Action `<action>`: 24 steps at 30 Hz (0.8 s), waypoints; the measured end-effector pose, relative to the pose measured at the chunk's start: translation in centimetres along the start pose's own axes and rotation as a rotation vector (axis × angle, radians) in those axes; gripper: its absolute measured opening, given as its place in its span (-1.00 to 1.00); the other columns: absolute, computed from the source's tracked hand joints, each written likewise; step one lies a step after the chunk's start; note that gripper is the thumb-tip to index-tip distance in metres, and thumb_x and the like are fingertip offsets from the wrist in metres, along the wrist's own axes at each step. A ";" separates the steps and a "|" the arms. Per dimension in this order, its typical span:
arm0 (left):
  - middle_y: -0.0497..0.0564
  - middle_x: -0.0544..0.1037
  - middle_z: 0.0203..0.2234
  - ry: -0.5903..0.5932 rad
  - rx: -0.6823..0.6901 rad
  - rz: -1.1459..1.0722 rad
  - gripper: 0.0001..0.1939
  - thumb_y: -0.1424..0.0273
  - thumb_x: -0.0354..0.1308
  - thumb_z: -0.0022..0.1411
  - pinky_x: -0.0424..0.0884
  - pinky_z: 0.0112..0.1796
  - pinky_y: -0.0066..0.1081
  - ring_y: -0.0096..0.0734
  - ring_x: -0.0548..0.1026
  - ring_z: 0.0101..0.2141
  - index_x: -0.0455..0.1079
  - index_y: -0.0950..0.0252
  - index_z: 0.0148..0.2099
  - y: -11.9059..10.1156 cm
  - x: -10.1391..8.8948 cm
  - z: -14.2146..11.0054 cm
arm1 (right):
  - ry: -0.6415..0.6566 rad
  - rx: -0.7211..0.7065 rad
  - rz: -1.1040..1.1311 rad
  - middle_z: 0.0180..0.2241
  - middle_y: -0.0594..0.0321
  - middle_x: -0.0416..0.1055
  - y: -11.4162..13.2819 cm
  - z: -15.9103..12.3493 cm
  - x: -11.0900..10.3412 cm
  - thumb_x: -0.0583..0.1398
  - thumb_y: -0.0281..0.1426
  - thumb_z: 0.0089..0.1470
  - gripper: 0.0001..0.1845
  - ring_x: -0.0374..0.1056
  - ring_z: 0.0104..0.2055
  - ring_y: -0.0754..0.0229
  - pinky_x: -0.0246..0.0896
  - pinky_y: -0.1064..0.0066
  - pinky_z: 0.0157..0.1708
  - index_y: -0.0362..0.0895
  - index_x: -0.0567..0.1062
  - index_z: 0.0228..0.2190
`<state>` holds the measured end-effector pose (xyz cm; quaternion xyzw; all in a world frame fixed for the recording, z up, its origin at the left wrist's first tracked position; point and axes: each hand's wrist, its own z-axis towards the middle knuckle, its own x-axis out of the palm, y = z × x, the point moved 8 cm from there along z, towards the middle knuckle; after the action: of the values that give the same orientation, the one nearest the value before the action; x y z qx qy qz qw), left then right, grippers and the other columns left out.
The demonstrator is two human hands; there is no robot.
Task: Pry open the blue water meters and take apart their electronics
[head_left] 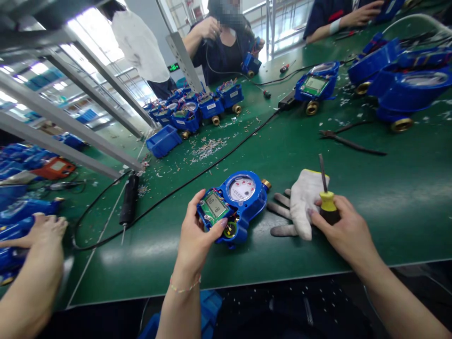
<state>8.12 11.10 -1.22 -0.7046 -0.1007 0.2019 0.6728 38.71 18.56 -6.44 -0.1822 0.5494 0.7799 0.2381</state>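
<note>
My left hand (199, 230) is closed around the display end of a blue water meter (252, 207), thumb on the edge of its exposed circuit board and LCD (214, 203). The meter's round dial faces up, and a brass fitting (266, 183) sticks out at its far right. In my right hand (348, 226) is a screwdriver (328, 201) with a yellow and black handle, its shaft pointing up and away from me. Beside that hand, partly touching it, a white work glove (304, 202) with grey fingertips lies on the bench.
A black cable (212, 165) crosses the green bench (406, 202). An electric screwdriver (129, 200) lies left, pliers (349, 140) right. More blue meters (316, 84) and a blue bin (163, 141) stand farther back. A co-worker's hand (45, 230) is at the left; other people sit opposite.
</note>
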 end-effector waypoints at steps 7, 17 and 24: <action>0.10 0.45 -0.03 0.009 -0.005 0.012 -0.18 0.28 0.37 -0.14 0.45 -0.05 -0.23 -0.18 0.49 -0.09 0.12 0.19 0.17 0.1 0.1 0.1 | 0.011 -0.027 0.022 -0.27 0.12 0.29 0.2 0.1 0.1 0.12 -0.18 0.06 -0.75 0.26 -0.23 0.01 0.16 0.22 -0.19 -0.10 0.36 -0.30; 0.10 0.40 0.02 0.095 -0.059 0.078 -0.04 0.09 0.35 -0.29 0.25 0.06 0.13 0.15 0.41 -0.02 0.11 0.08 0.20 1.0 0.0 3.7 | 0.016 -0.044 0.019 0.05 -0.04 0.15 0.9 -0.7 1.2 0.06 -0.33 0.08 -0.49 0.15 0.10 0.02 0.13 0.17 0.09 -0.21 0.21 0.07; -0.03 0.46 -0.07 0.129 -0.098 0.061 -0.05 -0.10 0.25 -0.35 0.23 0.01 0.30 0.22 0.46 -0.12 0.10 -0.14 0.17 3.8 -0.4 6.1 | 0.042 -0.044 -0.209 -0.03 0.08 0.32 -2.4 6.4 -3.8 0.01 -0.33 0.19 -0.70 0.24 0.05 0.11 0.16 0.25 0.08 -0.15 0.43 -0.13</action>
<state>4.71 16.21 -4.99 -0.7508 -0.0454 0.1710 0.6364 43.02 24.63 -4.06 -0.2601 0.5149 0.7587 0.3027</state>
